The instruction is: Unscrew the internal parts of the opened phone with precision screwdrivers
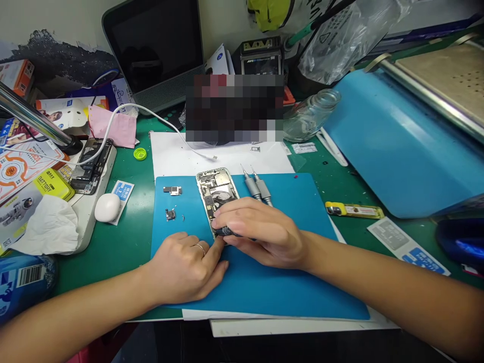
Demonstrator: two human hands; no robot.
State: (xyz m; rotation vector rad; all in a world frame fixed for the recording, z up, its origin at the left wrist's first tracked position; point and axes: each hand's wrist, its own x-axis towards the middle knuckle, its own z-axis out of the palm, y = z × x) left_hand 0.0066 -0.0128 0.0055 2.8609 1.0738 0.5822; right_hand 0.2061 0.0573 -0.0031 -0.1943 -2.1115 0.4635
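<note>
An opened phone (220, 184) lies on a blue mat (264, 287), its inner parts showing. My right hand (264, 232) arches over its lower half, closed on a small black object (226, 231) with grey lines, mostly hidden by the fingers. My left hand (185, 267), ring on one finger, rests on the mat with its fingers curled. Its index fingertip meets the phone's bottom edge; what lies under it is hidden. Two grey precision screwdrivers (256, 186) lie right of the phone. To the left are a small circuit board (173, 190) and a dark small part (170, 215).
White paper (170, 156) lies behind the mat, with a white cable (124, 107) crossing it. A glass jar (310, 118) stands beyond. At left are another opened phone (91, 164) and a white earbud case (107, 207). A yellow tool (354, 209) lies at right.
</note>
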